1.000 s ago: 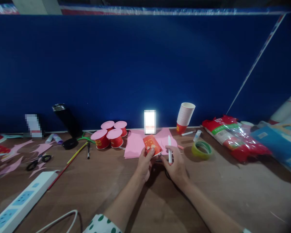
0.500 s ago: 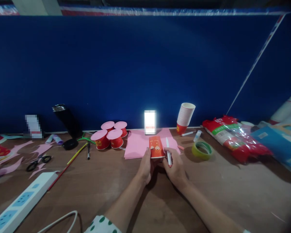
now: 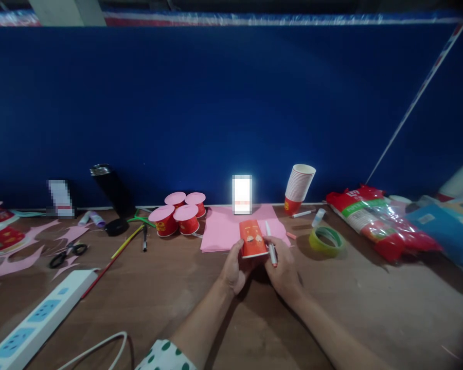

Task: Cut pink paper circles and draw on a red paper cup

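Note:
Upside down in front of me is a red paper cup (image 3: 252, 239) with gold print, its white rim facing down toward me. My left hand (image 3: 233, 270) is closed round the cup's left side, the thumb along its wall. A white marker (image 3: 271, 246) with a red end sits in my right hand (image 3: 283, 270), whose fingers also reach the cup's right side. Just behind the cup lies a stack of pink paper (image 3: 219, 228). Several red cups topped with pink discs (image 3: 185, 211) stand to the left of the paper.
A stack of paper cups (image 3: 299, 185) leans at the back right, near a roll of green tape (image 3: 326, 241) and a red plastic bag (image 3: 381, 223). Scissors (image 3: 67, 255), pink scraps (image 3: 19, 262), a black flask (image 3: 111, 190) and a power strip (image 3: 42, 316) lie leftward.
The cup has tilted and come slightly lower in my hands. The whole view has shifted a little, so things appear further right. Both hands keep their hold.

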`<state>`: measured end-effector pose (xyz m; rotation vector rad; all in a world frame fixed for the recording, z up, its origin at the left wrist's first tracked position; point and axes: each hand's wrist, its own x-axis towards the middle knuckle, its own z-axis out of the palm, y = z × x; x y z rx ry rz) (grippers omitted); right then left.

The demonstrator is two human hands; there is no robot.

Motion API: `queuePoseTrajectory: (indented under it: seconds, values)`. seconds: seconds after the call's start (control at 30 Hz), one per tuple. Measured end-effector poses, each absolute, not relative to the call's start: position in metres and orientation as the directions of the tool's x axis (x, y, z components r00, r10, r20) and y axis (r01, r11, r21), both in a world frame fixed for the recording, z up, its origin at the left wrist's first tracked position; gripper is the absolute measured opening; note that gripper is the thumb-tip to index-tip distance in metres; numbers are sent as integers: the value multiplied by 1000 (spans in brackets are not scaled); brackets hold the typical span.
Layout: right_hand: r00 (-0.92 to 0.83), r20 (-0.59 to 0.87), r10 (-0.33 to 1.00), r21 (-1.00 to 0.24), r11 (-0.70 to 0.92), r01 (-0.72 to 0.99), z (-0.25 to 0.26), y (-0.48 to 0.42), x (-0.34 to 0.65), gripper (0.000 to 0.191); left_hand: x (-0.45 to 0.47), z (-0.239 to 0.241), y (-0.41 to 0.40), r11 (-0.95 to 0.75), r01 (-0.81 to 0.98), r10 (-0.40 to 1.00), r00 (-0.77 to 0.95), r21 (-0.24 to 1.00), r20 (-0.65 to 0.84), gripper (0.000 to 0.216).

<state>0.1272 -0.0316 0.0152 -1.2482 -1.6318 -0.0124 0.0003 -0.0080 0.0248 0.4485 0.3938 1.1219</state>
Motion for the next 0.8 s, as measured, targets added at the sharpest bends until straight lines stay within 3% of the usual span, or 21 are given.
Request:
queuePoseTrajectory:
  seconds: [0.27,0.43,0.6,0.8]
  values:
    - [17,675,738,-516,455,726,16,-32,127,34,0,22,-5,415,-736,903,403,535,-146,50]
    - [0,668,744,-518,465,718,23,-34,135,56,-4,21,-2,381,-745,920,365,548,-143,44]
    - [107,757,645,-540,525,658,38,-49,129,21,-6,24,0,363,-737,932,299,570,-208,40]
    - [-32,827,562,-419,653,631,39,-65,122,19,-3,22,3,359,-759,931,248,543,-269,40]
